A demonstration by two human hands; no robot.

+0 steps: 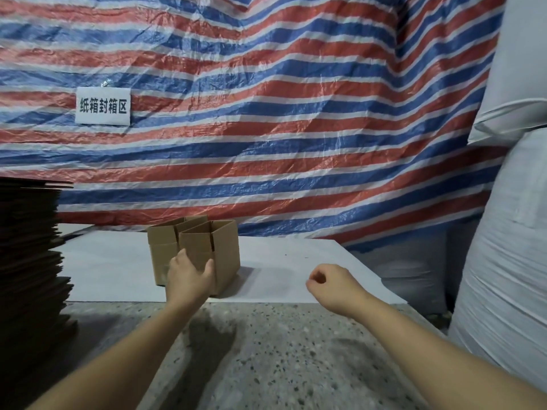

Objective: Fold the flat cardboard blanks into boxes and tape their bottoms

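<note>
In the head view, my left hand (189, 275) grips the near cardboard box (207, 255) on the white desk (281, 279), fingers spread on its wall. My right hand (331, 284) hangs loosely curled, holding nothing. I judge the box light, easily dented; better to hold it near the corners.

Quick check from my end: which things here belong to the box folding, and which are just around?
Job:
front box, held by left hand
back box
stack of flat blanks
white board
right hand, holding nothing

Around:
striped tarp
sign
white sacks
</note>
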